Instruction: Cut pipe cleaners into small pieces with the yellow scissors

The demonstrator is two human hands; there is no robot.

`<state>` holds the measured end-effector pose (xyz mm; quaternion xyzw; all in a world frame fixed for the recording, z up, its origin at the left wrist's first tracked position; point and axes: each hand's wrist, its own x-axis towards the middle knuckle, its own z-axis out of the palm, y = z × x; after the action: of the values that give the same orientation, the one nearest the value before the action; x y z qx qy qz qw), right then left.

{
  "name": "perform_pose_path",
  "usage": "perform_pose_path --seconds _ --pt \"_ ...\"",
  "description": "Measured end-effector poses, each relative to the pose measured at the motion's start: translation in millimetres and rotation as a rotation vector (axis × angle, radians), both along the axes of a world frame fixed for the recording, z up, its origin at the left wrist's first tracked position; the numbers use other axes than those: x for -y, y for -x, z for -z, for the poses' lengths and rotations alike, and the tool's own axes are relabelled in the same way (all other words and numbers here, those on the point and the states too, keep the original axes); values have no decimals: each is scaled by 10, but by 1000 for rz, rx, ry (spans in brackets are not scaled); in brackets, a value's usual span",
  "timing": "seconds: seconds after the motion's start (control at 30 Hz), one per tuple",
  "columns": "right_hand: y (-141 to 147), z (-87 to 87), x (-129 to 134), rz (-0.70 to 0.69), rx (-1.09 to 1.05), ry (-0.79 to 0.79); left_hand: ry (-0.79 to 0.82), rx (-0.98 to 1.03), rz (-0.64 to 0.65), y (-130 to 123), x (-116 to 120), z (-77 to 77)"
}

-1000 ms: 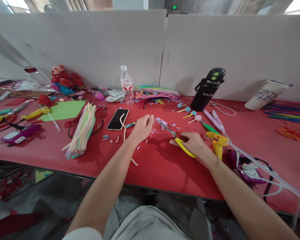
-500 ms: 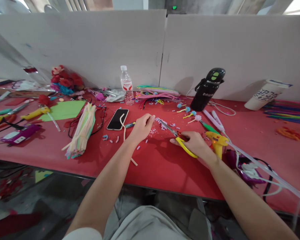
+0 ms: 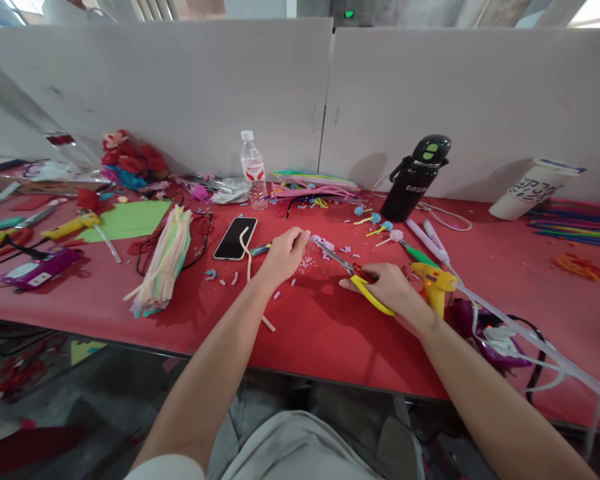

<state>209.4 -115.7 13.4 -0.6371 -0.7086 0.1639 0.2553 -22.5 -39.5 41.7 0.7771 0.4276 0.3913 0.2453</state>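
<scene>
Yellow-and-red-handled scissors (image 3: 373, 297) are gripped in my right hand (image 3: 387, 288), their blades pointing up and left. My left hand (image 3: 286, 255) is pinched closed close to the blade tips; what its fingertips hold is too small to make out. Around the tips lie short lilac fuzzy cuttings (image 3: 325, 248) and fine fluff on the red tabletop. A cream pipe cleaner (image 3: 250, 267) runs beneath my left forearm, its lower end showing on the other side. Left of that rests a black-screened phone (image 3: 235, 239).
A bundle of pale pipe cleaners (image 3: 164, 260) lies at left, near green paper (image 3: 125, 222). Behind stand a water bottle (image 3: 253, 173) and a black flask (image 3: 415, 180). A yellow glue gun (image 3: 434, 283) sits right of my right hand, with cords. Small fuzzy pieces on stems (image 3: 380, 229) lie before the flask.
Almost nothing differs. Both hands keep their places, and the scissors shift only very slightly at the lilac cuttings.
</scene>
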Motion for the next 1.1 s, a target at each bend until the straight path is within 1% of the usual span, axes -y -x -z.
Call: perform_pose_path --seconds 0.4,0.7,0.87,1.1 --pt "18 -32 21 -1 -10 -15 -10 16 -2 4 -12 18" --pt "-3 4 5 -20 -9 7 -12 2 -7 -2 -17 24" --pt "-18 23 -6 -11 4 11 -15 4 -5 0 -24 47" --pt "-17 19 -9 -4 14 15 -24 2 -7 0 -20 34"
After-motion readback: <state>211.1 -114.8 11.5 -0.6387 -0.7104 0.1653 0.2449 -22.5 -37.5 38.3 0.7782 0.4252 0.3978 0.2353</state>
